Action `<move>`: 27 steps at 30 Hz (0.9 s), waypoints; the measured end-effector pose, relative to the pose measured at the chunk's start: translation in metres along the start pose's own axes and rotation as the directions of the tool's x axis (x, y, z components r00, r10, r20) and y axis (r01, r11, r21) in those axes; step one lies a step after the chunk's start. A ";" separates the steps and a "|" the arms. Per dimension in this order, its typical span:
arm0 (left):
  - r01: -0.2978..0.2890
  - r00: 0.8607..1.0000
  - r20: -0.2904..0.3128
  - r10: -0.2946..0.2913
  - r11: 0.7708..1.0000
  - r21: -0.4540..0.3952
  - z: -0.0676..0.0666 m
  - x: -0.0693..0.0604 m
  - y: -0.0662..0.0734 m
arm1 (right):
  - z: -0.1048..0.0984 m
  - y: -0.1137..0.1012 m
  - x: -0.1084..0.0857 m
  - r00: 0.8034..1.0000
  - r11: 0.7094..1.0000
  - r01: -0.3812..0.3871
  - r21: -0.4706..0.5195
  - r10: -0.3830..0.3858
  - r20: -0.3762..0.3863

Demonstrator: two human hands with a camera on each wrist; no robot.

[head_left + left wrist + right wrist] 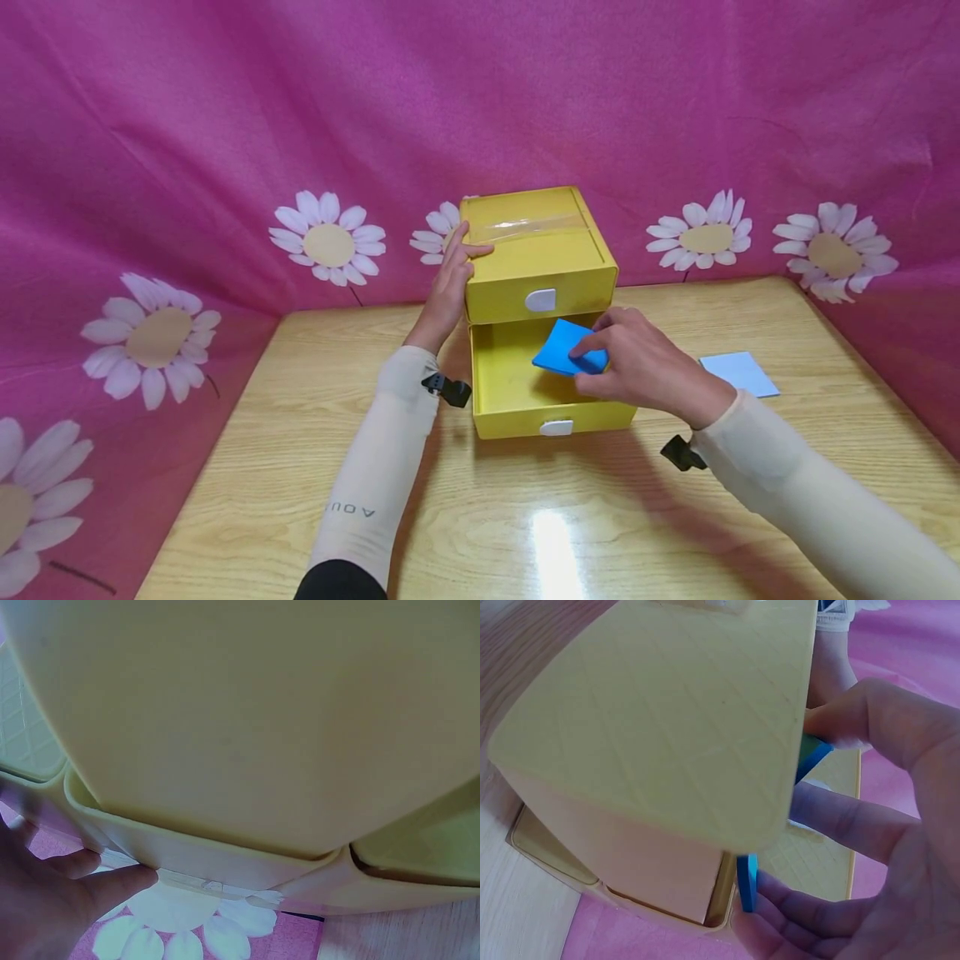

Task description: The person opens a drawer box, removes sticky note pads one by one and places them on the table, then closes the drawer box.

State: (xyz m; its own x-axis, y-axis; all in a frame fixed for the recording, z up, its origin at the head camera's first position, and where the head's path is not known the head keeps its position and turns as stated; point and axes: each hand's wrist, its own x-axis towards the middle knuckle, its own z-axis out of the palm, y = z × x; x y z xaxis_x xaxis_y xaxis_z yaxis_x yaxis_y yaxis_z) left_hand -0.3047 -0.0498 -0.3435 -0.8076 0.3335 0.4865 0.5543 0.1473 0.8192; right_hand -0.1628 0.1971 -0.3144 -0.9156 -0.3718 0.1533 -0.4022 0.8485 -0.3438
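Observation:
A yellow two-drawer box (534, 218) stands on the table, its upper drawer closed and its lower drawer (498, 406) pulled out. Fingers extended, my left hand (447, 292) rests against the box's upper left side and top edge; the left wrist view shows that hand (52, 900) touching the frame's edge. My right hand (648, 362) pinches a blue square pad (561, 347), tilted above the open lower drawer. In the right wrist view, the drawer front (652, 727) hides part of the blue pad (747, 883) between the fingers of the right hand (900, 847).
A light blue square sheet or pad (741, 373) lies on the wooden table (300, 467) right of the box, beyond my right wrist. Clear tape (525, 227) crosses the box top. A pink cloth with white flowers (480, 100) hangs behind and at both sides.

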 end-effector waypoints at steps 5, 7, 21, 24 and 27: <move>-0.001 1.000 0.001 0.001 1.000 -0.006 0.000 -0.001 0.000 | -0.003 0.001 -0.001 1.000 1.000 -0.015 0.009 0.015 0.000; 0.000 1.000 -0.005 0.000 1.000 -0.006 0.001 0.000 -0.001 | -0.004 0.002 -0.002 1.000 1.000 -0.021 0.017 0.021 -0.004; 0.003 1.000 -0.009 -0.003 1.000 0.010 0.001 -0.001 -0.001 | -0.008 0.005 -0.008 0.995 0.995 -0.099 0.021 0.100 -0.016; 0.001 1.000 -0.007 -0.001 1.000 0.011 0.001 -0.001 0.000 | -0.008 0.006 -0.009 0.994 0.994 -0.110 0.020 0.111 -0.023; -0.003 1.000 -0.005 0.003 1.000 0.006 0.000 -0.001 0.000 | -0.009 0.008 -0.011 0.993 0.994 -0.110 0.014 0.110 -0.034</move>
State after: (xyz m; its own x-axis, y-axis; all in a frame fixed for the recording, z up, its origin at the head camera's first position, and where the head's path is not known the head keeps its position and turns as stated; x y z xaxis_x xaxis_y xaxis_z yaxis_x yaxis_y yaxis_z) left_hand -0.3038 -0.0500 -0.3442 -0.8072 0.3287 0.4903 0.5576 0.1518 0.8161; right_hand -0.1560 0.2110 -0.3106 -0.9537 -0.2631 0.1460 -0.2993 0.8789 -0.3713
